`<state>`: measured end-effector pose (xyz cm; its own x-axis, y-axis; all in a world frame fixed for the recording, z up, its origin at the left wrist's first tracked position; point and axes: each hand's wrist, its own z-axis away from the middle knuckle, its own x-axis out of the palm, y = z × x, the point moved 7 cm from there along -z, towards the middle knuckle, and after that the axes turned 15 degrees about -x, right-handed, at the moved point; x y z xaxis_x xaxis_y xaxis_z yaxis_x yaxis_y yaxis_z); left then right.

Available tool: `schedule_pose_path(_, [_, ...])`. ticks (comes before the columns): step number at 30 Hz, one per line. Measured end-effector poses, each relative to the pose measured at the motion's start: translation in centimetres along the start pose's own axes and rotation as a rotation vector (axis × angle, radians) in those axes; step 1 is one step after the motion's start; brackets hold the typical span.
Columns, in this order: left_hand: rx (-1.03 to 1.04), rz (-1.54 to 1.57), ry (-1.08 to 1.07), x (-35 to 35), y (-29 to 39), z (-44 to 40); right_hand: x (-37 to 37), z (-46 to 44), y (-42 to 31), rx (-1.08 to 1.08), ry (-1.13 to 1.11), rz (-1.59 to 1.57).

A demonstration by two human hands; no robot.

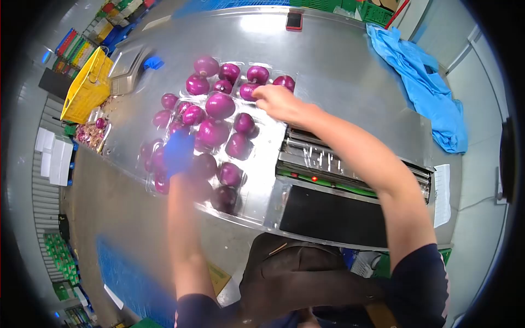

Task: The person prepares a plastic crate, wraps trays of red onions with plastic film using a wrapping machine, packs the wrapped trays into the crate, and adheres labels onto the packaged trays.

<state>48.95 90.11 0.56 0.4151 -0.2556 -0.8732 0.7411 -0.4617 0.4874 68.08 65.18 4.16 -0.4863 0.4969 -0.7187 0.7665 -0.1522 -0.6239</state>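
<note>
Fixed reference: the machine [328,169] on the metal table [339,65], fitted with rollers [306,146], a green strip [350,189], a lit red lamp [314,179] and, on its near side, a black plate [328,216].

Purple onions [220,105] stand in clear trays [269,80] to the left of the machine, the rightmost group lying just beyond its left end.

Right hand [279,104]: bare, reaching just beyond the machine's left end. Fingers are bent, their tips at the side of one onion; whether they grip it cannot be told.

Left hand [180,153]: blue-gloved, over the onions left of the machine. It is motion-blurred; finger state cannot be told.

Writing: a white sheet [442,194] lies to the right of the machine; any print is too small to read. A red-edged device [294,22] rests well beyond the machine; its face is illegible at this size.

Also noted: a blue cover [410,76] lies beyond and to the right of the machine; a yellow basket [87,90] stands well to its left, near loose onion skins [90,135].
</note>
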Motion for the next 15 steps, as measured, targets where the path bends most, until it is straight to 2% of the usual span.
schedule_pose_path(2, [0.002,-0.137,-0.06,1.9,-1.1,-2.6,4.9,-4.1,3.6,0.145,-0.119,0.131])
schedule_pose_path(3, [0.0,-0.04,-0.035,2.1,-1.4,-3.1,6.4,-5.4,5.2,0.237,-0.167,0.205])
schedule_pose_path(5, [-0.003,-0.129,0.01,4.1,-3.2,-4.9,9.2,-6.6,6.9,0.351,-0.303,0.172])
schedule_pose_path(6, [0.003,-0.101,0.038,4.9,-3.9,-5.5,11.8,-7.5,9.6,0.333,-0.331,0.206])
schedule_pose_path(9, [0.123,-0.071,0.026,6.3,-4.3,-5.5,10.6,-7.2,9.0,0.392,-0.129,-0.052])
schedule_pose_path(13, [-0.055,0.543,-0.381,5.9,-3.3,-6.1,8.8,-7.9,6.6,0.245,-0.115,0.125])
schedule_pose_path(14, [-0.119,0.562,-0.411,4.9,-2.5,-5.6,7.6,-7.8,5.7,0.198,-0.177,0.124])
schedule_pose_path(15, [-0.138,0.606,-0.418,3.7,-1.5,-5.3,6.2,-7.5,5.3,0.168,-0.09,0.093])
